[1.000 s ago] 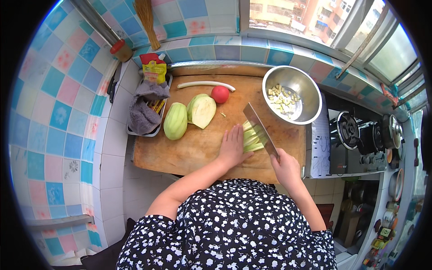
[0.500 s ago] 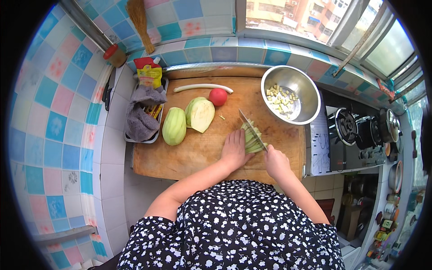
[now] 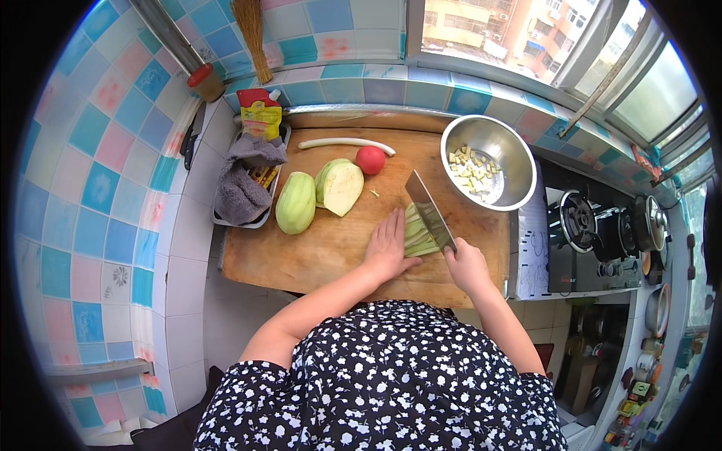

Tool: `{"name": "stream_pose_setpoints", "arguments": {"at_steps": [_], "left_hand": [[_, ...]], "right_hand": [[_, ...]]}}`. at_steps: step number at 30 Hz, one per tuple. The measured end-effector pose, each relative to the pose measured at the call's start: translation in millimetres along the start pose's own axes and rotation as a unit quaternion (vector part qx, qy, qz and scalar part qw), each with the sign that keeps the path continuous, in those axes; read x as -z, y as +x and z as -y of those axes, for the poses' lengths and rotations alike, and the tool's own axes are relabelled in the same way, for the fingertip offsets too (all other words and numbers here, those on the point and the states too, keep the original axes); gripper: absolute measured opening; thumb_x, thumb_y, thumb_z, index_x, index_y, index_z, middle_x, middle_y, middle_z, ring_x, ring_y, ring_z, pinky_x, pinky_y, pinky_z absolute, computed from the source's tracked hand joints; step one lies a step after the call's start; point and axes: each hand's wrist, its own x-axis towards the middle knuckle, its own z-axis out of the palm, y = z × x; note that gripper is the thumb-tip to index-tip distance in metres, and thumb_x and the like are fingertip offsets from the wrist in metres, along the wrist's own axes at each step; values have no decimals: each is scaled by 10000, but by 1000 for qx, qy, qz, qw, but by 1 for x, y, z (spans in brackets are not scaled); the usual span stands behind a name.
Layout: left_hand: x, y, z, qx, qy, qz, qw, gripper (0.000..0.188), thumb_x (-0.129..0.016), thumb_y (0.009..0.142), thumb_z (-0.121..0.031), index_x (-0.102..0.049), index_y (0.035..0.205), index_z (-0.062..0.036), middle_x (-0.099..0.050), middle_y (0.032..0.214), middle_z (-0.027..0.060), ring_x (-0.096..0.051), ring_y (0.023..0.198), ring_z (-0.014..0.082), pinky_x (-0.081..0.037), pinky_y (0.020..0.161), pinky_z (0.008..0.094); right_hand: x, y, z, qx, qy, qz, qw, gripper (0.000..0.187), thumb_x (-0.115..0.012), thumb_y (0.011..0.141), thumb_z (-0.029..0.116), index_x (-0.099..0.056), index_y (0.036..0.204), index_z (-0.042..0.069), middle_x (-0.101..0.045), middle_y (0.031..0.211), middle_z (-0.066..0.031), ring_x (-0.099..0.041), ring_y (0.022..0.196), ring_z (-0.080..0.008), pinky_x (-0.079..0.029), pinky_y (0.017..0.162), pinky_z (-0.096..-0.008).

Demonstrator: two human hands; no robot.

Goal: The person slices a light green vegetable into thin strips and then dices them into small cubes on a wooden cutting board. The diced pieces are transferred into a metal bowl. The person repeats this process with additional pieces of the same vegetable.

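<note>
In my right hand is the handle of a cleaver, its broad blade tilted over the right side of a bundle of pale-green vegetable strips. My left hand holds the strips down from the left, fingers long beside them and thumb at their near end. All of this is on a wooden cutting board. Farther left lie a whole peeled pale-green vegetable, perhaps an eggplant, and a cut piece of the same kind. A tomato and a white scallion stalk rest behind them.
A steel bowl with small pale cubes stands at the board's back right. Left of the board, a tray holds a grey cloth and a yellow-red pouch. A gas stove is at the right.
The cleaver has lifted and shifted right, its blade now turned broadside. The strips beside it show more, and my left hand stays on them. The whole view has shifted slightly.
</note>
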Motion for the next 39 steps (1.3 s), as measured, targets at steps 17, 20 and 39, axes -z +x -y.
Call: {"name": "stream_pose_setpoints", "arguments": {"at_steps": [17,20,39], "left_hand": [[-11,-14,7,-8,68,-2,998,819,-668,858,-420,-370,1430,84,-460,1380,224,-424,1284,356,-317,1116,459],[-10,-12,8,-3,65,28,997,834,-665,857,-430,-360,1438,84,-456,1387,222,-416,1292,351,-304,1127,456],[3,-25,22,26,-125,-52,990,808,-774,788,-302,-388,1415,32,-451,1385,205,-441,1263,377,-354,1104,451]], "right_hand": [[-3,-19,21,0,-61,37,997,281,-509,989,254,-586,1012,-16,-680,901,-273,-652,909,-455,-505,823,-541],[-13,-7,17,-6,-63,50,997,286,-516,983,240,-590,1027,-33,-671,899,-299,-643,916,-471,-496,833,-544],[4,-28,21,8,34,-5,999,284,-544,968,273,-619,1009,2,-680,869,-260,-650,875,-441,-490,786,-526]]}}
